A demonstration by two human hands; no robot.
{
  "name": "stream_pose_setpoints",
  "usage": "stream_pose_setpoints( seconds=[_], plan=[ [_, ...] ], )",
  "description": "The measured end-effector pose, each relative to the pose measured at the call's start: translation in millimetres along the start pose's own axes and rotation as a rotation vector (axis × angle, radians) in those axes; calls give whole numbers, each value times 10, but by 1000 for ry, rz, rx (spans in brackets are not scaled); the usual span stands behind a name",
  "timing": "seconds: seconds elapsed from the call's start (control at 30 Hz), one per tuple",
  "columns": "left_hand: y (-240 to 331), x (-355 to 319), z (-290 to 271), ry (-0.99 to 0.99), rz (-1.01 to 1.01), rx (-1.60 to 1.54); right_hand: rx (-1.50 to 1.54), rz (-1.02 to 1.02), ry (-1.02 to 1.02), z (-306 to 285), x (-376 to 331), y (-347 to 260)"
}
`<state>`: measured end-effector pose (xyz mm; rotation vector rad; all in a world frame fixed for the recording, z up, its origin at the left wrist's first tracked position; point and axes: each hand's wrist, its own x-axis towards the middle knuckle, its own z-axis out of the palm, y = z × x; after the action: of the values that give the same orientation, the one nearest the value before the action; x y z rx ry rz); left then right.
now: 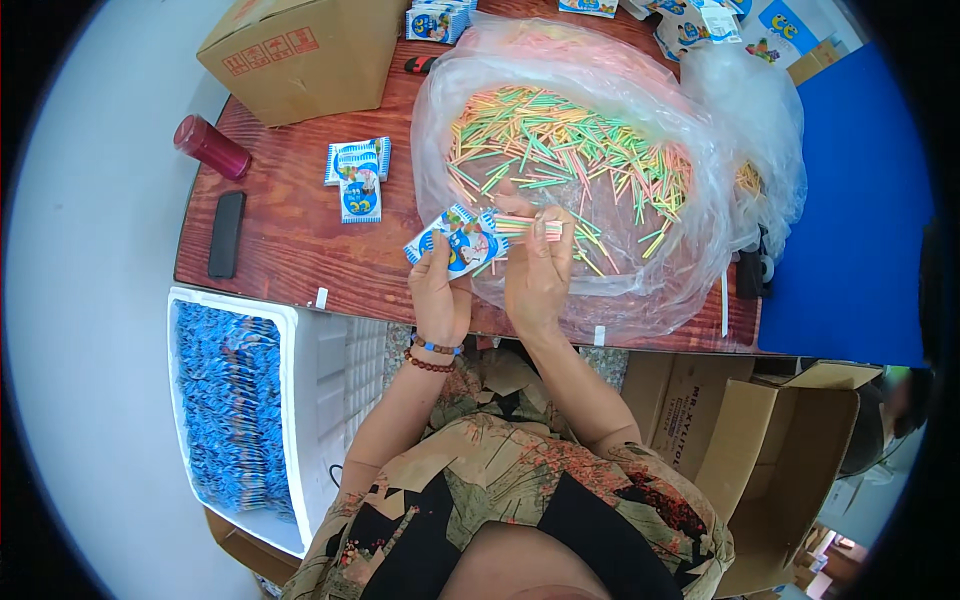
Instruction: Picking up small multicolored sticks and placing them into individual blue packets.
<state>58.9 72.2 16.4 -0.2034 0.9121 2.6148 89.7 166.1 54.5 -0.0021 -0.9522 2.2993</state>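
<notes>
My left hand (437, 295), with two beaded bracelets at its wrist, pinches a small blue-and-white packet (460, 242) over the near edge of the table. My right hand (538, 280) grips a small bundle of thin pastel candy sticks (520, 228). The bundle's left end meets the right end of the packet; how far it reaches inside is hidden. Just beyond my hands, a large clear plastic bag (440, 120) lies open, with many loose pink, yellow and green sticks (540, 150) in it. Two similar packets (360, 188) lie overlapping on the table to the left.
A cardboard box (310, 60), a red cylindrical container (212, 147) and a black phone (227, 235) occupy the table's left. Below them, a white foam box (292, 400) holds many blue packets. An open carton (800, 470) stands low right, beneath a blue panel (840, 220).
</notes>
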Motion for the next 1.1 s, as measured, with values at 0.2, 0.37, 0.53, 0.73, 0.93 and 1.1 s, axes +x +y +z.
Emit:
stream_pose_setpoints(
  seconds=[0.2, 0.37, 0.53, 0.73, 0.93, 1.1],
  plan=[
    [-25, 31, -90, -2, 23, 4, 57, -46, 44, -9, 10, 27],
    [-36, 33, -92, -19, 4, -16, 74, 20, 81, -87, 18, 51],
    [-34, 28, -97, -42, -3, -16, -62, -19, 52, -101, -30, 63],
    [-54, 54, -155, -25, -5, -5, -288, -46, 78, -180, -145, 142],
    [-43, 31, -169, -12, -12, 1, -497, -224, -128, -188, -144, 133],
    [-54, 32, -154, -36, -7, 1, -362, 91, 33, -82, -133, 38]
  ],
)
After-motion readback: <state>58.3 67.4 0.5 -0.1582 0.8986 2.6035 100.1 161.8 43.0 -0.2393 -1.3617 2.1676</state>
